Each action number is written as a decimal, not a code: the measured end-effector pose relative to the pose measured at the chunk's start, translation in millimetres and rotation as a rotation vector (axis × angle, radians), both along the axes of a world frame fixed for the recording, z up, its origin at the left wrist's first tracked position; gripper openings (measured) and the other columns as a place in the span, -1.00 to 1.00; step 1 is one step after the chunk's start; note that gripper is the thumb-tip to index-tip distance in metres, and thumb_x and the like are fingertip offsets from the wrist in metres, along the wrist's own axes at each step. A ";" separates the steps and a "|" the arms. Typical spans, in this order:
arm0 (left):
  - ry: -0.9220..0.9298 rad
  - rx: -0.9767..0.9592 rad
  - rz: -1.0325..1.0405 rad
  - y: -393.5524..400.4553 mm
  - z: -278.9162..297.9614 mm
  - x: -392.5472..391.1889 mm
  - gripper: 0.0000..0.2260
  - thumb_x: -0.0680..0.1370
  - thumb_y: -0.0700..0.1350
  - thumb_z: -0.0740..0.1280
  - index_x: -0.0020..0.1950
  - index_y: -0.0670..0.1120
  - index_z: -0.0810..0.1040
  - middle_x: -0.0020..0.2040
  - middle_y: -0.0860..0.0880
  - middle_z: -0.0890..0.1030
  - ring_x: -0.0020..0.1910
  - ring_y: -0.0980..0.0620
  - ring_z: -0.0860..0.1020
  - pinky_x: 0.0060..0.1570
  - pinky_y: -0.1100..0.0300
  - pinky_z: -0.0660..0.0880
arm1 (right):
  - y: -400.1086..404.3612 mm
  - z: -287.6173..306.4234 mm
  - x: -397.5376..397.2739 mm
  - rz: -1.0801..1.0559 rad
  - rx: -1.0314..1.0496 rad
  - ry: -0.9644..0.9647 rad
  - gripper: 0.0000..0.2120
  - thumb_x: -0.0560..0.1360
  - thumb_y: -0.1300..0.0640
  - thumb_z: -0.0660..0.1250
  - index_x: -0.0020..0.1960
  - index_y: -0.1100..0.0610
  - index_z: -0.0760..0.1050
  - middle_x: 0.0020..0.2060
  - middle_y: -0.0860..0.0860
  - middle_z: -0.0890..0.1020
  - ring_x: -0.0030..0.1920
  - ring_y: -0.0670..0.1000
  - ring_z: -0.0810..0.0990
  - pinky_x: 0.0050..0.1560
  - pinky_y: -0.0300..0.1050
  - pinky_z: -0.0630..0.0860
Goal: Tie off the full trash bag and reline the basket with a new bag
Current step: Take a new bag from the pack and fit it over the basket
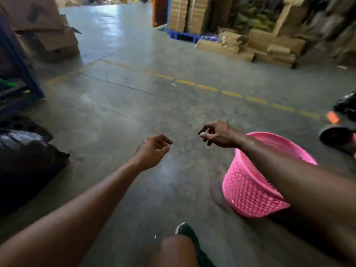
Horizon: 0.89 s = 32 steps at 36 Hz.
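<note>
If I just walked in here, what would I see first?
Probably the bright pink basket, standing on the grey floor at the lower right with no bag in it. Then the two bare arms reaching out, the left hand and right hand loosely curled and holding nothing. A black trash bag lies at the far left.

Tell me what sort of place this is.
Most likely a warehouse or packing floor: flattened cardboard cartons stacked along the walls, a polished concrete floor with a dashed yellow lane line, and a blue pallet under one stack.
</note>
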<state>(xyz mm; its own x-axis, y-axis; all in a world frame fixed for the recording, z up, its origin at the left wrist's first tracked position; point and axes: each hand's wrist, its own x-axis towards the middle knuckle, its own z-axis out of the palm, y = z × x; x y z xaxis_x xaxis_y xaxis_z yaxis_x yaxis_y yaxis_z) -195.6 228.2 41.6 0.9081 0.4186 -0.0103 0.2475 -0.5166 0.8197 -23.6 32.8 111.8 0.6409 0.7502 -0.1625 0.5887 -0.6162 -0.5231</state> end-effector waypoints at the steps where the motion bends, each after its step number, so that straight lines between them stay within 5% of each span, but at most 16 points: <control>1: -0.007 -0.013 -0.052 -21.4 1.9 14.7 -0.91 0.57 -0.12 0.39 0.03 0.04 0.67 -0.11 0.05 0.69 -0.10 0.06 0.66 -0.19 0.24 0.56 | -25.8 4.1 6.1 -0.045 -0.001 -0.016 -0.85 0.60 0.15 0.35 0.07 0.19 0.64 -0.20 0.12 0.72 -0.21 0.15 0.75 -0.13 -0.04 0.63; 5: -0.039 0.043 -0.244 -109.5 2.3 62.1 -0.88 0.54 -0.10 0.39 0.04 0.01 0.69 -0.12 0.02 0.72 -0.11 0.05 0.66 -0.18 0.32 0.49 | -121.2 14.4 19.6 -0.193 -0.021 -0.072 -0.87 0.59 0.18 0.35 0.05 0.21 0.64 -0.27 0.03 0.69 -0.30 0.06 0.70 -0.16 -0.11 0.58; 9: -0.072 0.108 -0.424 -189.1 -8.5 84.9 -0.86 0.51 -0.09 0.38 0.03 0.03 0.68 -0.14 0.03 0.71 -0.09 0.07 0.66 -0.02 0.11 0.56 | -198.6 10.5 31.3 -0.387 0.056 -0.146 -0.93 0.56 0.17 0.37 -0.04 0.11 0.64 -0.26 0.05 0.71 -0.40 -0.15 0.66 -0.16 -0.14 0.57; 14: -0.125 0.255 -0.561 -271.9 -25.0 101.8 -0.72 0.44 0.14 0.33 0.10 0.12 0.60 -0.09 0.16 0.60 0.02 0.06 0.63 0.11 -0.02 0.51 | -283.5 -11.3 50.6 -0.726 0.163 -0.254 -0.83 0.48 0.01 0.34 -0.10 0.07 0.64 -0.21 0.07 0.74 -0.18 0.09 0.73 -0.04 0.06 0.65; 17: -0.111 0.384 -0.646 -314.7 -33.6 116.4 -0.59 0.40 0.27 0.31 0.18 0.13 0.55 0.02 0.12 0.62 0.11 0.02 0.60 0.16 -0.03 0.42 | -332.4 -30.3 56.6 -0.861 0.139 -0.259 -0.85 0.49 0.07 0.35 -0.07 0.10 0.66 -0.21 0.02 0.72 -0.16 0.04 0.69 -0.05 -0.07 0.58; 23: -0.034 0.646 -0.700 -367.2 -69.5 138.5 -0.47 0.41 0.41 0.20 0.22 0.11 0.52 0.13 0.00 0.63 0.13 -0.11 0.62 0.13 -0.03 0.48 | -429.6 -99.7 69.7 -0.932 -0.070 -0.025 -0.94 0.50 0.09 0.44 -0.15 0.04 0.63 -0.21 0.08 0.67 -0.15 0.04 0.60 -0.03 -0.12 0.53; 26: -0.102 0.792 -0.619 -371.6 -84.5 142.0 -0.58 0.50 0.35 0.19 0.05 0.06 0.59 -0.04 -0.02 0.68 -0.04 -0.12 0.68 -0.14 0.05 0.50 | -472.2 -149.4 78.2 -0.937 -0.233 0.194 -0.89 0.51 0.06 0.45 -0.17 0.04 0.63 -0.18 0.12 0.67 -0.24 0.07 0.58 0.05 0.01 0.60; 29: -0.155 0.872 -0.567 -373.3 -91.1 142.3 -0.62 0.54 0.32 0.21 -0.10 0.05 0.60 -0.20 0.00 0.66 -0.21 -0.09 0.69 -0.34 0.12 0.40 | -502.6 -193.1 79.1 -1.146 -0.248 0.263 -0.59 0.44 -0.09 0.44 0.09 0.22 0.65 0.05 0.24 0.71 -0.03 0.15 0.66 0.09 0.02 0.58; 32: -0.148 0.890 -0.562 -375.5 -91.2 139.1 -0.63 0.56 0.33 0.19 -0.11 0.05 0.53 -0.22 0.02 0.63 -0.23 -0.08 0.68 -0.36 0.11 0.38 | -574.1 -334.3 105.4 -1.584 -0.011 0.414 -0.02 0.31 -0.25 0.51 0.51 0.27 0.27 0.46 0.28 0.43 0.41 0.31 0.44 0.40 0.16 0.43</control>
<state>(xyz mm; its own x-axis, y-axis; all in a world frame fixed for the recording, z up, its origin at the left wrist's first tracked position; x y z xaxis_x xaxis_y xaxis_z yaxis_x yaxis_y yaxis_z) -56.5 -147.3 -49.6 0.9406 -0.2591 0.2192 -0.2845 -0.9542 0.0930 81.8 -541.3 -222.5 0.6384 -0.5772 -0.5092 -0.7682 -0.4376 -0.4672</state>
